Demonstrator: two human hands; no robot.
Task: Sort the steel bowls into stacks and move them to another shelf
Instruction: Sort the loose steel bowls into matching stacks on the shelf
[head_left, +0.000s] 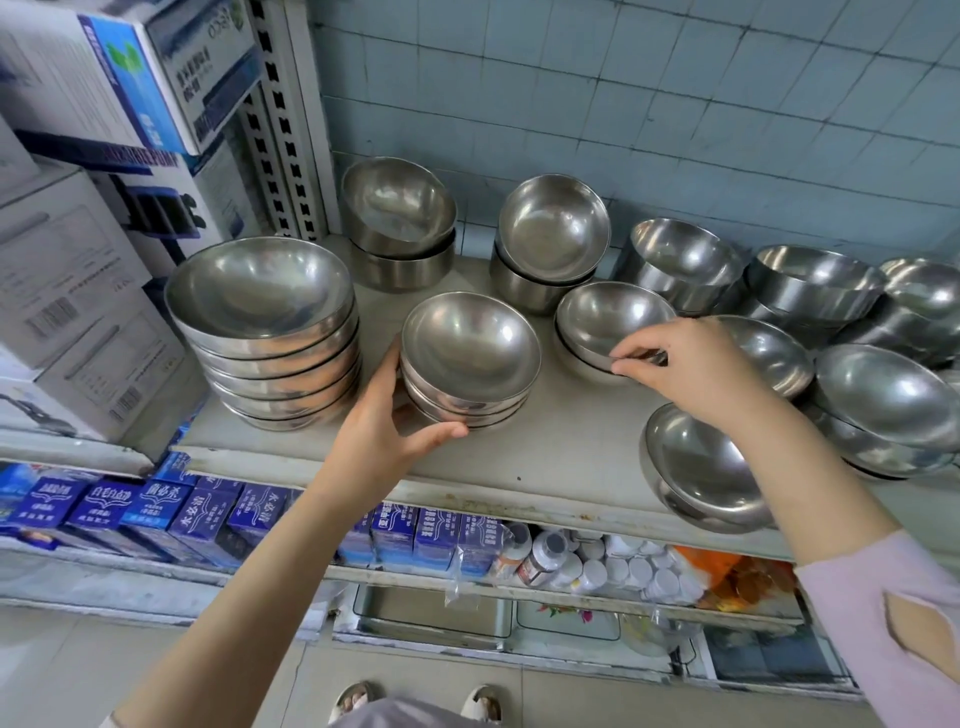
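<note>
The fingers (631, 365) of the right hand (696, 366) are pinching the near rim of the top bowl of a low bowl stack (608, 314). The left hand (384, 415) is gripping a short stack of steel bowls (470, 353), with the thumb curling round the front and the other fingers wrapping the left side. Both stacks are resting mid-way along the grey shelf (571, 452). A taller bowl stack (265, 312) is standing just to the left. Further bowls (810, 280) are crowding the rear and right. Cardboard boxes (78, 270) are sitting at the far left.

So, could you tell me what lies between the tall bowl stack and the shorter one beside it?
The left hand, gripping the shorter stack, in the head view.
</note>
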